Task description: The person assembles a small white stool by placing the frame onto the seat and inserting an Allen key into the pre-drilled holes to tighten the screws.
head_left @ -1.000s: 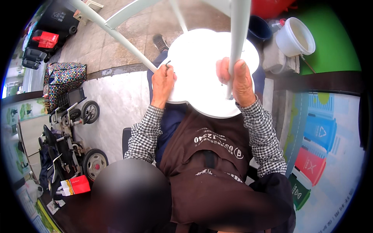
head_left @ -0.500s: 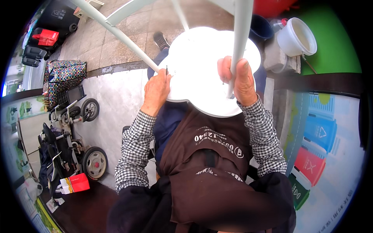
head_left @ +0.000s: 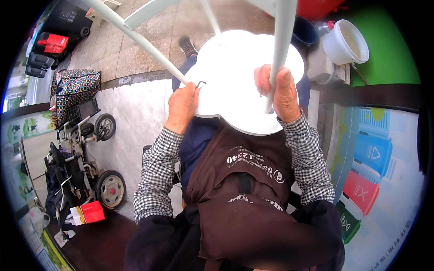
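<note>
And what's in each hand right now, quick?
Left hand: closed, holding a small bent tool.
Right hand: closed around a pale pole.

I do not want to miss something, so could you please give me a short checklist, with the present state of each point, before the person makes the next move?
1. Right hand wrapped around right pole: ok.
2. Left hand holding hex key: ok, a bent end sticks out past the fingers.
3. Other end of the key set in a screw: cannot tell, the hand hides it.
4. Left pole meeting white panel: cannot tell, its lower end is covered.
5. Panel over the lap: ok, blue trousers show below its edge.
6. White bucket apart from the panel: ok.
</note>
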Tool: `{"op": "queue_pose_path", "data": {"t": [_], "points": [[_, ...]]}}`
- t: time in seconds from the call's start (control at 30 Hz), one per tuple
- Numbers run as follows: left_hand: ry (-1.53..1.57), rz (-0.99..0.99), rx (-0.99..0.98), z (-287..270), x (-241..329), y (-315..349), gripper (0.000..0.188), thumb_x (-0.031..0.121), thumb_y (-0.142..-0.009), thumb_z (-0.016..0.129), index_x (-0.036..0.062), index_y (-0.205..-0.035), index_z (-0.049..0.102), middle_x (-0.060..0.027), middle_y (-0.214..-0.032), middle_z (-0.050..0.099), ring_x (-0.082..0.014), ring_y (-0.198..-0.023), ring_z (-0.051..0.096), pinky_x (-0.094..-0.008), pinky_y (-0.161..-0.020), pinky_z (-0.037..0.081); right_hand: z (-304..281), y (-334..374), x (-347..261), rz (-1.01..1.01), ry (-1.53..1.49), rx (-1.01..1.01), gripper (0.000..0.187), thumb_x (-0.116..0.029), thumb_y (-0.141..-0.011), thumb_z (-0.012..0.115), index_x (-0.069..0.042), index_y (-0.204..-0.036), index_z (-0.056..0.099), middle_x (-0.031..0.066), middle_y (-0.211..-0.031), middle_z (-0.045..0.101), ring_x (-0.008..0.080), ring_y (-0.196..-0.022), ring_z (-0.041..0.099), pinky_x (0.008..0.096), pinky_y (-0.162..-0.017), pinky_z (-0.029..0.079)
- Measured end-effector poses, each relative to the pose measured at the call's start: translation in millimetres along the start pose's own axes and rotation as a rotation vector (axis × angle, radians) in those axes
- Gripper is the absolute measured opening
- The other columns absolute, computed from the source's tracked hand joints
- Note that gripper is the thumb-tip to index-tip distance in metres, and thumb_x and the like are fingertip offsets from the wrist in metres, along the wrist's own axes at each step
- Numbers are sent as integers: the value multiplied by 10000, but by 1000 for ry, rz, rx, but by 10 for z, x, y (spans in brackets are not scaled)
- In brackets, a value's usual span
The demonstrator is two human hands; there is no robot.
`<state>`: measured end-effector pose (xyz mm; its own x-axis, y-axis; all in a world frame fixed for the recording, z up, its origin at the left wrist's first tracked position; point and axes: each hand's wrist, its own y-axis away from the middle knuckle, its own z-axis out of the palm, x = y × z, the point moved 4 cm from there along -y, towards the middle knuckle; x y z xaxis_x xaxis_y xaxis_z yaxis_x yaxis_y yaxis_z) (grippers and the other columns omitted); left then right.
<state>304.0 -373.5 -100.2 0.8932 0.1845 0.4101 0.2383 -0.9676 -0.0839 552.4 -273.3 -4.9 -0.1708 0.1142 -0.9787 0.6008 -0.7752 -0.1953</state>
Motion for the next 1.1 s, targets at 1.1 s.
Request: {"op": "queue_pose_path", "data": {"t": [1.1], "points": [[-166, 87, -5, 85, 23, -93, 179, 191, -985, 660, 42, -920, 586, -189, -729, 670, -402, -730, 692, -510, -647, 545, -23, 10, 29, -1, 13, 0, 788, -864, -964, 319, -141, -682, 457, -24, -650, 415, 88, -620, 367, 271, -589, 318]]}}
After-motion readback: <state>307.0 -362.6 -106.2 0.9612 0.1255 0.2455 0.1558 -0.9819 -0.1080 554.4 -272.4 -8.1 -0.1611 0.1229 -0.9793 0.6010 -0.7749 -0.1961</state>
